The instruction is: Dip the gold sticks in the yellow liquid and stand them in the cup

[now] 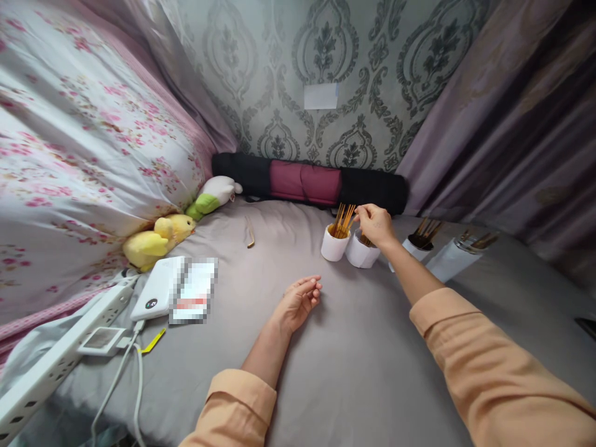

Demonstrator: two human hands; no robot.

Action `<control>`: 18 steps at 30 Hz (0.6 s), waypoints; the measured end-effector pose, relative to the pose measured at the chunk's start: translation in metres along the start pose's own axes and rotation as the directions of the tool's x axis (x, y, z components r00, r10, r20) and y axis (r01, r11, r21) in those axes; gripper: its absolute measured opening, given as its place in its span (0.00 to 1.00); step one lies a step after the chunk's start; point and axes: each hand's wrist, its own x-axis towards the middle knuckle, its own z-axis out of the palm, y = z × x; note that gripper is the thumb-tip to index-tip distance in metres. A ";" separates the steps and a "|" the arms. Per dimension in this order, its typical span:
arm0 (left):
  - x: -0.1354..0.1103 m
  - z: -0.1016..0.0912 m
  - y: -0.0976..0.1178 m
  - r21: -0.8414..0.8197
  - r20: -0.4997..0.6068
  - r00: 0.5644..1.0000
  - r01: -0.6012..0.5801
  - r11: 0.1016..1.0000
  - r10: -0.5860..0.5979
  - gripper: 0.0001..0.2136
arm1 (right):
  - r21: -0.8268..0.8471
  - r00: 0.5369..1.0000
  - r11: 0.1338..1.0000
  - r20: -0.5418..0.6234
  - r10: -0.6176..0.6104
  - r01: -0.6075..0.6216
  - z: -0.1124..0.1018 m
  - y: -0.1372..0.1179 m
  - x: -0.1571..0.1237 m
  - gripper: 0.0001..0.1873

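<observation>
My right hand (375, 225) is pinched just above a white cup (363, 253) that holds dark thin sticks. Its fingertips are close to the orange-brown sticks (343, 217) in the neighbouring white cup (333, 247). Whether a stick is between those fingers I cannot make out. Low over the grey sheet, nearer to me, my left hand (302, 300) has its fingers curled in and thumb against them, with nothing visible in it. Two more white containers, one small (410, 247) and one larger (454, 261), hold dark sticks to the right, partly behind my right forearm.
A small hooked stick (251, 236) lies on the grey sheet (363, 372). At left are a white power bank (158, 288), a blurred packet (193, 292), a power strip (60, 354) with cables, and plush toys (161, 239). A black and maroon roll (305, 182) lies along the wall.
</observation>
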 end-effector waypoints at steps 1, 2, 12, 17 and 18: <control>0.000 0.000 0.000 0.002 -0.002 1.000 0.001 1.000 -0.001 0.07 | -0.003 1.000 1.000 -0.001 -0.001 0.001 0.001 0.001 0.000 0.13; 0.000 0.000 0.000 0.002 -0.004 1.000 0.002 1.000 -0.002 0.08 | -0.006 1.000 1.000 -0.004 -0.002 0.002 0.002 0.001 0.001 0.13; -0.001 0.000 0.000 0.001 -0.006 1.000 0.003 1.000 -0.003 0.07 | -0.008 1.000 1.000 -0.023 0.018 -0.019 0.005 0.004 0.000 0.13; 0.000 0.000 0.000 -0.005 -0.004 1.000 0.001 1.000 -0.001 0.07 | -0.017 0.999 0.999 -0.017 0.032 -0.033 0.007 0.003 -0.002 0.13; 0.000 0.000 0.000 -0.006 -0.003 1.000 0.000 1.000 0.000 0.07 | -0.016 0.999 0.999 -0.016 0.038 -0.038 0.007 0.004 -0.002 0.13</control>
